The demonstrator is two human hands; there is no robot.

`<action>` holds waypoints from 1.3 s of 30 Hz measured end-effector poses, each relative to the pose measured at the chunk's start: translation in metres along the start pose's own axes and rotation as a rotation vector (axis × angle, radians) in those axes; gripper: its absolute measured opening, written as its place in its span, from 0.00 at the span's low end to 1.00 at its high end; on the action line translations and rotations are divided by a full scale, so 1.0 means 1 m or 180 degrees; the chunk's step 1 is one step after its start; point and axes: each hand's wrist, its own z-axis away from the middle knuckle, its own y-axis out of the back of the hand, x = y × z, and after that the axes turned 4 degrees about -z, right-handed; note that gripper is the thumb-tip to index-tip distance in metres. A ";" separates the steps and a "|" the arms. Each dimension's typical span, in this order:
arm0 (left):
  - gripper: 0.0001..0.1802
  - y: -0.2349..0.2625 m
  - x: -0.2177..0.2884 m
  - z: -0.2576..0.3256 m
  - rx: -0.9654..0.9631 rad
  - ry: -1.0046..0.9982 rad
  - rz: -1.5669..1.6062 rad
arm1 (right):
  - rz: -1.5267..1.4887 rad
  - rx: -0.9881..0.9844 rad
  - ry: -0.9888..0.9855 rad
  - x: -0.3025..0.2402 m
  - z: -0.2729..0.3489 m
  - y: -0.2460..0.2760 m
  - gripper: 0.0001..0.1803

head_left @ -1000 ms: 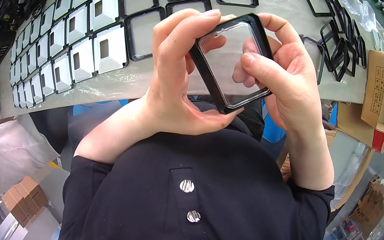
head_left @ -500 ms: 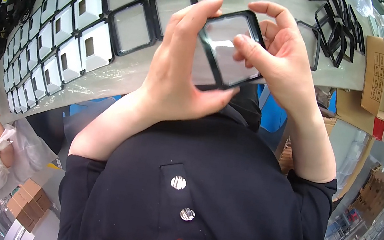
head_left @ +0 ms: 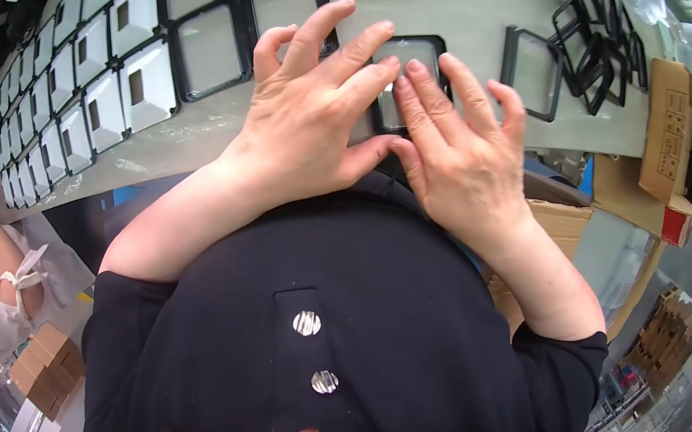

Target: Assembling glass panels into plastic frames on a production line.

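A black rectangular frame with a clear panel (head_left: 390,110) lies near the table's front edge, partly covered by my hands. My left hand (head_left: 313,104) rests over its left side with fingers spread, fingertips on the panel. From the other side my right hand (head_left: 464,144) reaches over it, fingers stretched out and also touching the panel. Both thumbs come close together at the near edge of the frame. Neither hand is closed around anything.
Rows of similar black frames (head_left: 209,53) lie to the left, beyond them white trays (head_left: 149,84) with dark rectangular openings. One frame (head_left: 531,74) and a loose pile of frames (head_left: 597,61) are on the right. An open cardboard box (head_left: 676,131) stands far right. Another person (head_left: 14,283) sits at lower left.
The frame has gone from being held tilted between my hands to lying lower on the table. My left hand has let go of its side, and both hands now lie spread over it.
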 end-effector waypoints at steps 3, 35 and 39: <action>0.33 -0.004 0.001 0.008 -0.0081 0.0015 -0.0210 | -0.0072 0.0018 0.0058 -0.001 0.004 -0.006 0.26; 0.54 -0.007 -0.017 0.001 0.0285 0.0139 0.0067 | -0.0499 -0.0533 0.0317 0.016 -0.026 0.000 0.33; 0.53 -0.005 -0.018 0.000 0.0269 0.0142 0.0211 | -0.0764 -0.0753 0.0350 0.024 -0.028 0.007 0.32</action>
